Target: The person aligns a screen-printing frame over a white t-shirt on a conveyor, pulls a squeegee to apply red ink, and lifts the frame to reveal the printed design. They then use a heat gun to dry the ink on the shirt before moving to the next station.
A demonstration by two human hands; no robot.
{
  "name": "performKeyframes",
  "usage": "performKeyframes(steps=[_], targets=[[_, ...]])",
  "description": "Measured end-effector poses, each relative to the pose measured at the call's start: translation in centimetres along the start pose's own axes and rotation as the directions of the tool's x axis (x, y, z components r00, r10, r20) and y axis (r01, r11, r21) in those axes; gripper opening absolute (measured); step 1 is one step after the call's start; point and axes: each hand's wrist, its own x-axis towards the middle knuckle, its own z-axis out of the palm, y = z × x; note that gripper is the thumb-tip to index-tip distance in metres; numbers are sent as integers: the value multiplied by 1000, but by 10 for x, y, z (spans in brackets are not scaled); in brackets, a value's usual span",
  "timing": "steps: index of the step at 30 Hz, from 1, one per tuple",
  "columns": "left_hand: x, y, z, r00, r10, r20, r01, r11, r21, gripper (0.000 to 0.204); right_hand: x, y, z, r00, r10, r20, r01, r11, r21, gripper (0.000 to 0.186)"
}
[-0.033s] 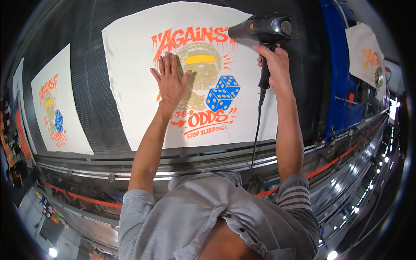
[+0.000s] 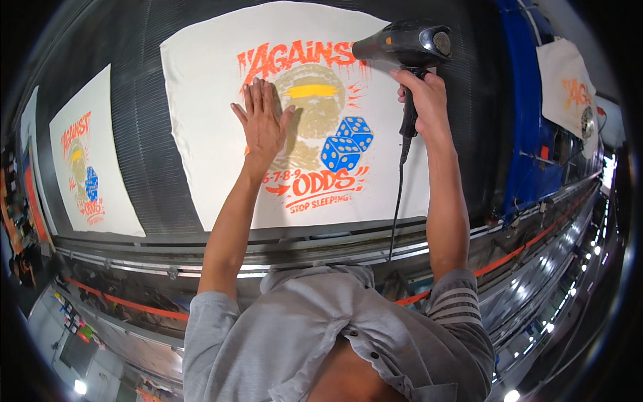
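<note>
A white cloth panel [image 2: 201, 100] is spread on the dark ribbed surface, printed with red-orange lettering, a mottled tan round figure with a yellow bar, and two blue dice [image 2: 345, 144]. Over the left part of this print, my left hand [image 2: 264, 124] is open, palm down, fingers stretched out; whether it touches the cloth I cannot tell. At the cloth's right side, my right hand [image 2: 424, 100] grips the handle of a black hair dryer [image 2: 408, 43]. Its nozzle points left, above the end of the top lettering, and its cord hangs down toward me.
Left of the panel lies another white cloth [image 2: 100, 154] with the same kind of print. A printed cloth [image 2: 562, 84] hangs at the far right, beyond a blue frame [image 2: 529, 134]. Metal rails [image 2: 181, 268] run along the near edge of the dark surface [image 2: 144, 114].
The cloths and print sit very slightly further right in view. Both hands and the hair dryer keep nearly the same places and poses.
</note>
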Motion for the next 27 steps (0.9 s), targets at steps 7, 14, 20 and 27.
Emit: performKeyframes(steps=[7, 14, 20, 27], targets=[[17, -32, -5, 994, -90, -59, 90, 996, -12, 78, 1, -9, 38, 997, 35, 62, -34, 999, -16, 22], [14, -51, -9, 979, -195, -55, 195, 981, -18, 79, 5, -11, 84, 974, -3, 225, 2, 1000, 5, 22], [4, -59, -14, 972, -221, -76, 215, 973, -85, 80, 10, -12, 130, 950, -83, 301, 72, 996, 50, 22], [-1, -67, -12, 958, -253, -132, 209, 938, -277, 76, 14, -18, 151, 945, -96, 313, 119, 991, -54, 22]])
